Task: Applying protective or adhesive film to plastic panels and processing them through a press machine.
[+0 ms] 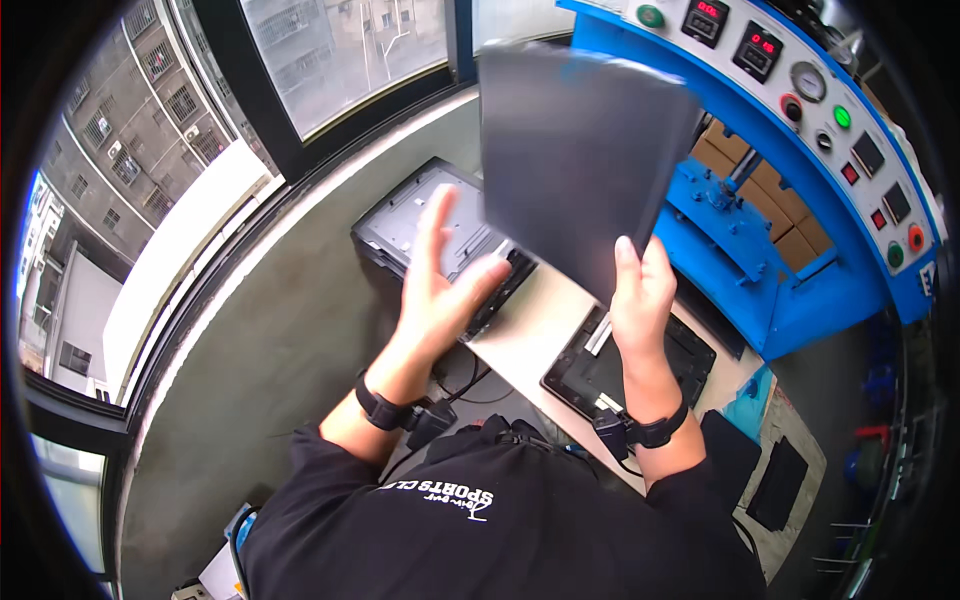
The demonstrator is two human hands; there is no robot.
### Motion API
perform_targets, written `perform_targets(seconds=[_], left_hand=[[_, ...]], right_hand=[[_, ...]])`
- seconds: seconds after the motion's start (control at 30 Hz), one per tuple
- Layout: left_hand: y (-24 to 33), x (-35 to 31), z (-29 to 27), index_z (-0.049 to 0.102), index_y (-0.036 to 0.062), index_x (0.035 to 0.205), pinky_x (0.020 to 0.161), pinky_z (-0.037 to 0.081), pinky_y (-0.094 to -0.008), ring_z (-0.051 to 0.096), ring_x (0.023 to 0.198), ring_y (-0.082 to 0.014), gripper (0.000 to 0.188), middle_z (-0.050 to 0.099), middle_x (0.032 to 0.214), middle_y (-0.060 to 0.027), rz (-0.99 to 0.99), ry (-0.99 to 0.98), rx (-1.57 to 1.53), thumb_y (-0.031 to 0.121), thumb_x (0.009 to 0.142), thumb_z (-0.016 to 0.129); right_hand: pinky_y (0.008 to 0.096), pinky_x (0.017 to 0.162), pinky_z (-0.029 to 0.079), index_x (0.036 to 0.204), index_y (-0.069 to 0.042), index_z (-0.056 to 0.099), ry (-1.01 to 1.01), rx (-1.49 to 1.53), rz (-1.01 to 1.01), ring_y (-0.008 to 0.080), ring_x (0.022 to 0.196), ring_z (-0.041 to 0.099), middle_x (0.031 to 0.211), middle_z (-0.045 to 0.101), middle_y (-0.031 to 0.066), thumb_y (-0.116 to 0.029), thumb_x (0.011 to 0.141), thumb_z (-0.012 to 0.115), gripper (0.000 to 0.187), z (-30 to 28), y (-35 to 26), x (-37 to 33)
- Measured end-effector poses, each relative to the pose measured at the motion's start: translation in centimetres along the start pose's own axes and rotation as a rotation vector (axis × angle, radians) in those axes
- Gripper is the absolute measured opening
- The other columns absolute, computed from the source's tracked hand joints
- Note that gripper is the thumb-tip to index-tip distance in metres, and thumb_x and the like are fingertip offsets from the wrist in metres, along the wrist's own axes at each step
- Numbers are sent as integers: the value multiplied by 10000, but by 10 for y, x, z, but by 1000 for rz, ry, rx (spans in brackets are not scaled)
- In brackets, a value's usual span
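Note:
Raised in front of me is a flat dark grey rectangular panel (575,150), its top edge edged with something shiny like clear film. My right hand (642,290) grips its lower right corner, thumb on the near face. My left hand (440,290) is empty, its fingers spread apart, just left of the panel. Below my right hand a black frame-like plastic part (680,370) with pale strips lies on the light worktable (525,325). My right wrist and forearm hide some of it.
A stack of grey, black-edged trays or panels (425,215) stands left of the worktable. A blue press machine (735,225) with a control panel (800,110) rises at the right. Dark pieces (777,485) lie at lower right. Windows (350,60) and a ledge run along the left.

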State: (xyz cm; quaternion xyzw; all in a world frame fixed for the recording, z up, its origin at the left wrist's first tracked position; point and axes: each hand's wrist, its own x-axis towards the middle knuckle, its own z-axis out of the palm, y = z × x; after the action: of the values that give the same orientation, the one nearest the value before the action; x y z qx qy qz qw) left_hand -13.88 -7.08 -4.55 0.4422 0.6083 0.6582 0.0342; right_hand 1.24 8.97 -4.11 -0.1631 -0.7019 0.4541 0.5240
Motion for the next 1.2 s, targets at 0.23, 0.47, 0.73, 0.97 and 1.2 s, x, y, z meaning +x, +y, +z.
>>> perform_targets(seconds=[0.23,0.47,0.73,0.97,1.2], left_hand=[[-83,8,-67,537,35,933,661,553,-321,648,680,-208,121,657,823,-115,-688,70,-590,155,947,528],[-128,9,-99,517,25,945,636,554,-313,646,663,-203,187,634,780,-106,-811,97,-569,207,941,560],[-146,4,-98,536,88,856,443,335,-181,429,502,-38,183,483,619,28,-743,96,-202,241,917,616],[-69,-23,-36,489,72,805,457,312,-194,382,495,-54,189,444,599,24,-552,-508,-357,161,971,506],[-37,-38,93,546,8,910,625,434,-224,515,653,-86,154,549,733,-21,-448,-1104,-259,154,958,542]], right_hand=[[331,895,460,1160,-6,506,3,780,686,173,1015,558,1123,574,93,-86,957,485,219,114,78,-15],[365,910,484,1184,9,494,-1,724,821,214,1051,572,1166,572,118,-99,967,475,244,163,110,-25],[348,519,573,1352,87,262,-310,159,1014,262,685,660,1064,576,226,-221,878,645,683,106,72,-17],[246,483,486,1037,-3,593,-169,30,916,138,614,617,825,644,95,-225,928,559,250,-58,60,-100],[336,681,508,933,-16,649,423,-438,589,219,752,650,820,675,125,-206,831,648,216,-228,71,-173]])
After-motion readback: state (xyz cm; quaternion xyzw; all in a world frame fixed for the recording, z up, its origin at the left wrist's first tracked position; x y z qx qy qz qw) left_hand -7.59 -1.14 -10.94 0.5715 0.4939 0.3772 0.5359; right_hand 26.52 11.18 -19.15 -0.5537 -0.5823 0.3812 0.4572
